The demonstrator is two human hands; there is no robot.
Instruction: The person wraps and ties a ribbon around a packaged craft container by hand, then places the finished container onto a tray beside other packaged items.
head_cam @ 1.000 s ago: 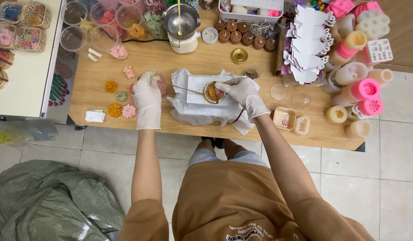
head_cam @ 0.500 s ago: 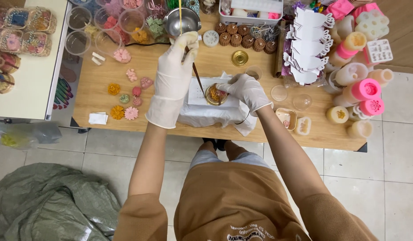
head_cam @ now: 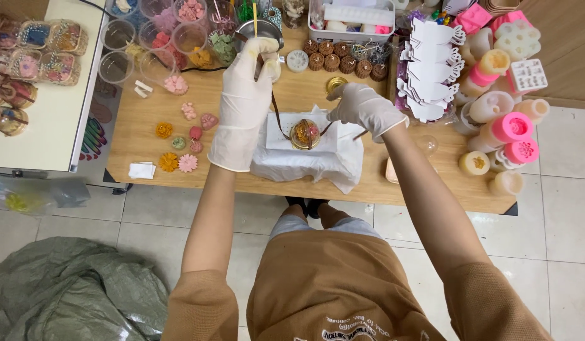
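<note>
A small round gold-rimmed piece (head_cam: pixel 305 134) sits on a white cloth (head_cam: pixel 305 158) at the table's (head_cam: pixel 254 183) near edge, centre frame. The right hand (head_cam: pixel 363 108), gloved, closes around its upper right side. The left hand (head_cam: pixel 247 101) (also gloved) pinches a thin brown ribbon (head_cam: pixel 276 113) rising from the piece, beside a metal pot (head_cam: pixel 257 28). Wax flowers (head_cam: pixel 179 145) lie left, pink moulds (head_cam: pixel 510 126) crowd right; bare wood remains between.

Pale square-tiled floor (head_cam: pixel 557 208) beneath a light wooden worktop (head_cam: pixel 179 167); white side table (head_cam: pixel 46 148) at left; crumpled grey-green plastic sack (head_cam: pixel 71 290) below
</note>
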